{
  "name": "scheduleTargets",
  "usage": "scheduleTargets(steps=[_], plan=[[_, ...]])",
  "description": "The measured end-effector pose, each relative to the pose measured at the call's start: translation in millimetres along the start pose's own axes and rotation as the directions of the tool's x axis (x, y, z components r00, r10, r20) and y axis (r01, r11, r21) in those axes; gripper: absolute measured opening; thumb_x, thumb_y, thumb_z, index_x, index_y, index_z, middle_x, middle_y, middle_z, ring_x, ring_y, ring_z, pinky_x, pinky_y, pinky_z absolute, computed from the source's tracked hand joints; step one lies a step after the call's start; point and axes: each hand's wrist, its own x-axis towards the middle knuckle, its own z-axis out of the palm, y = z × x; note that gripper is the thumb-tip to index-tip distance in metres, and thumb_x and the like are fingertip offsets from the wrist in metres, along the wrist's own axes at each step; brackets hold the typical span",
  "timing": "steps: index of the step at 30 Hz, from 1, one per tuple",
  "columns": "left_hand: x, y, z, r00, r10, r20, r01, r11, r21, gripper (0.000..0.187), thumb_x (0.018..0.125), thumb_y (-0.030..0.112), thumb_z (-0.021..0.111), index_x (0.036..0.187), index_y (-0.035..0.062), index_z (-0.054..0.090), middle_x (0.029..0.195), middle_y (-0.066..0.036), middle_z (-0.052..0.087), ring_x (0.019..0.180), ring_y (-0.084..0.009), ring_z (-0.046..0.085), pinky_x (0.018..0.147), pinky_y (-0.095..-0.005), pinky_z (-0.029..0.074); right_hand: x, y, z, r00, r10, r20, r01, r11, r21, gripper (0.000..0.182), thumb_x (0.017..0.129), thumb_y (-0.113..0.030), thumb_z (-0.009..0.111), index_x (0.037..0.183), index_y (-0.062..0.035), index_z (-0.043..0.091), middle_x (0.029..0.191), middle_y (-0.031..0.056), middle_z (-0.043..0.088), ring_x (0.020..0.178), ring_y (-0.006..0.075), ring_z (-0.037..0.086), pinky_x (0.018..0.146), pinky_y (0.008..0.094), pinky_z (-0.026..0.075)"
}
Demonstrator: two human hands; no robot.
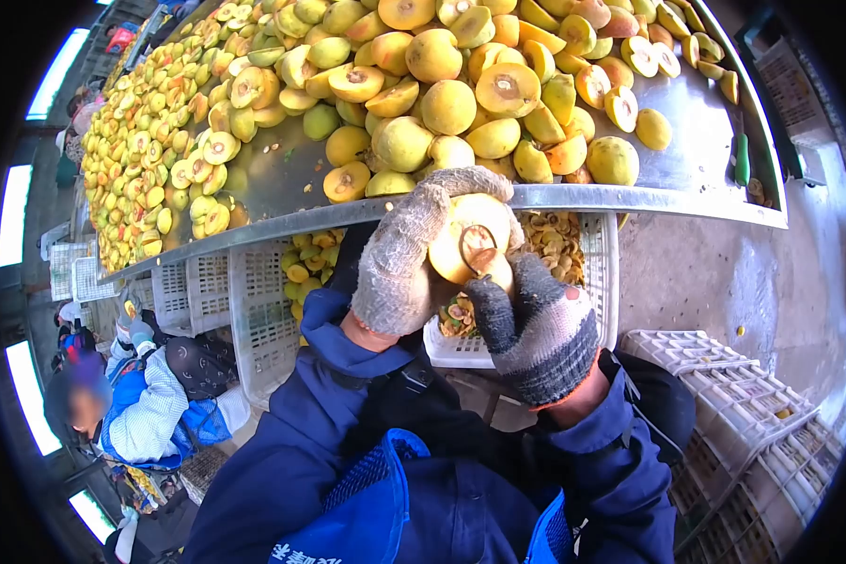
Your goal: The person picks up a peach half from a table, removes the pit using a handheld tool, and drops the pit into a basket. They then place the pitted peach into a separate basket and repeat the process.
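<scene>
My left hand [397, 263], in a worn grey-white knitted glove, is wrapped round a halved yellow peach [456, 226] with its cut face showing. My right hand [547, 329], in a black, grey and white striped glove, is closed on a small pitting tool. The tool's curved metal loop [470, 235] lies against the brown pit area of the peach; its handle is hidden in my fingers. Both hands are just before the near edge of the metal table, above a white crate [461, 352] holding peach scraps.
Many whole and halved peaches [432, 56] are heaped on the metal table [681, 169]. A slim green object [743, 160] lies at its right end. White crates [263, 320] stand below at left, and more crates [743, 414] are stacked at right. A co-worker [150, 404] sits at left.
</scene>
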Motion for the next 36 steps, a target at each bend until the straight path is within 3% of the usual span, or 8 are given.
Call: scheduleTargets(steps=[11, 18, 21, 23, 24, 26, 30, 36], plan=[[-3.9, -10.5, -1.3, 0.971, 0.222, -0.090, -0.185, 0.932, 0.311, 0.043, 0.107, 0.032, 0.039, 0.114, -0.0041, 0.061, 0.106, -0.014, 0.066, 0.095, -0.0220, 0.066, 0.089, -0.0353, 0.053, 2.5, -1.6, 13.1, 0.988, -0.101, -0.121, 0.115, 0.986, 0.119, 0.022, 0.096, -0.025, 0.064, 0.101, -0.0033, 0.063, 0.071, 0.0194, 0.065, 0.061, 0.0414, 0.064, 0.053, 0.0479, 0.049], [-6.7, -7.2, -2.6, 0.971, 0.207, -0.120, -0.171, 0.951, 0.257, 0.039, 0.105, 0.028, 0.041, 0.108, -0.0039, 0.064, 0.102, -0.012, 0.067, 0.089, -0.0200, 0.067, 0.084, -0.0333, 0.054, 2.9, 0.3, 15.0, 0.999, -0.028, -0.037, 0.029, 0.999, 0.027, 0.024, 0.094, -0.027, 0.066, 0.105, -0.0058, 0.063, 0.072, 0.0179, 0.065, 0.061, 0.0398, 0.065, 0.054, 0.0476, 0.050], [-4.8, -1.7, 4.0, 0.968, 0.197, -0.153, -0.109, 0.887, 0.449, 0.034, 0.103, 0.024, 0.043, 0.105, -0.0028, 0.064, 0.096, -0.011, 0.068, 0.086, -0.0185, 0.067, 0.081, -0.0318, 0.054, 2.7, 8.4, 24.0, 0.994, -0.105, -0.043, 0.105, 0.994, -0.004, 0.025, 0.092, -0.027, 0.069, 0.105, -0.0065, 0.062, 0.069, 0.0168, 0.065, 0.059, 0.0393, 0.064, 0.054, 0.0468, 0.051], [-3.0, 2.1, 5.7, 0.941, 0.339, -0.022, -0.219, 0.656, 0.722, 0.030, 0.102, 0.021, 0.044, 0.104, -0.0012, 0.065, 0.092, -0.010, 0.068, 0.085, -0.0177, 0.067, 0.079, -0.0306, 0.054, 0.0, 3.3, 26.4, 0.997, -0.065, -0.041, 0.062, 0.995, -0.076, 0.027, 0.091, -0.027, 0.071, 0.104, -0.0063, 0.061, 0.068, 0.0166, 0.064, 0.059, 0.0390, 0.064, 0.053, 0.0465, 0.050], [-3.1, 0.8, 4.1, 0.941, 0.339, -0.022, -0.219, 0.656, 0.722, 0.030, 0.102, 0.021, 0.044, 0.104, -0.0012, 0.065, 0.092, -0.010, 0.068, 0.085, -0.0177, 0.067, 0.079, -0.0306, 0.054, -0.8, -2.3, 22.8, 1.000, -0.011, -0.020, 0.010, 0.998, -0.058, 0.028, 0.091, -0.027, 0.070, 0.106, -0.0060, 0.061, 0.072, 0.0168, 0.065, 0.062, 0.0383, 0.065, 0.054, 0.0457, 0.051], [-2.9, -4.1, 0.4, 0.974, 0.174, -0.146, -0.112, 0.927, 0.359, 0.027, 0.100, 0.019, 0.047, 0.105, -0.0003, 0.065, 0.090, -0.010, 0.069, 0.084, -0.0181, 0.068, 0.079, -0.0302, 0.054, 1.5, -2.6, 21.9, 0.997, -0.056, -0.057, 0.056, 0.998, -0.005, 0.027, 0.091, -0.026, 0.070, 0.106, -0.0058, 0.062, 0.072, 0.0170, 0.065, 0.063, 0.0387, 0.065, 0.055, 0.0457, 0.051], [-2.8, -4.1, 1.6, 0.973, 0.136, -0.185, -0.057, 0.924, 0.378, 0.027, 0.098, 0.020, 0.049, 0.105, -0.0006, 0.065, 0.091, -0.011, 0.069, 0.084, -0.0195, 0.068, 0.079, -0.0310, 0.054, 1.6, -0.3, 25.2, 0.987, -0.105, -0.119, 0.111, 0.993, 0.048, 0.021, 0.092, -0.022, 0.068, 0.103, -0.0049, 0.062, 0.071, 0.0176, 0.064, 0.063, 0.0402, 0.065, 0.055, 0.0463, 0.050], [-1.9, -8.6, 0.9, 0.942, 0.317, -0.110, -0.177, 0.747, 0.641, 0.022, 0.093, 0.014, 0.055, 0.106, -0.0001, 0.065, 0.094, -0.011, 0.070, 0.087, -0.0200, 0.069, 0.081, -0.0317, 0.055, 0.4, -4.5, 20.8, 0.994, -0.076, -0.082, 0.080, 0.996, 0.050, 0.019, 0.094, -0.022, 0.066, 0.101, -0.0048, 0.064, 0.079, 0.0173, 0.065, 0.065, 0.0396, 0.065, 0.057, 0.0466, 0.051]])
